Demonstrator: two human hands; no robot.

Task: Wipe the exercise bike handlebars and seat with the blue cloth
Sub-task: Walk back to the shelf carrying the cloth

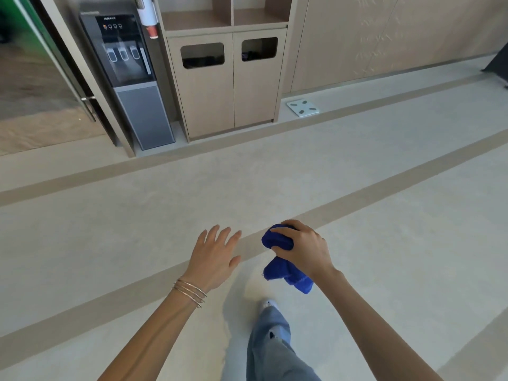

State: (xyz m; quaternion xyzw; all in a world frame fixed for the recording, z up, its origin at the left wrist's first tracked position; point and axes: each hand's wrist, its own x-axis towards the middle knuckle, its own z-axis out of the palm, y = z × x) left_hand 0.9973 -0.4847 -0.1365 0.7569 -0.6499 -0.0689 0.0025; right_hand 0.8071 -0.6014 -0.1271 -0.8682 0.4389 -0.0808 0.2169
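Note:
My right hand [303, 247] grips a bunched blue cloth [283, 266]; part of it bulges out between the fingers and the rest hangs below the palm. My left hand [215, 257] is held out flat beside it, fingers spread, with nothing in it and thin bangles on the wrist. Both hands hover over the pale floor. No exercise bike, handlebars or seat appear in the head view.
A water dispenser [129, 78] stands at the back left beside a wooden cabinet with two bin openings [228, 83]. A white bathroom scale [302, 107] lies on the floor by the wall. A dark object [499, 64] pokes in at the right edge. My leg in jeans [272, 339] steps forward below.

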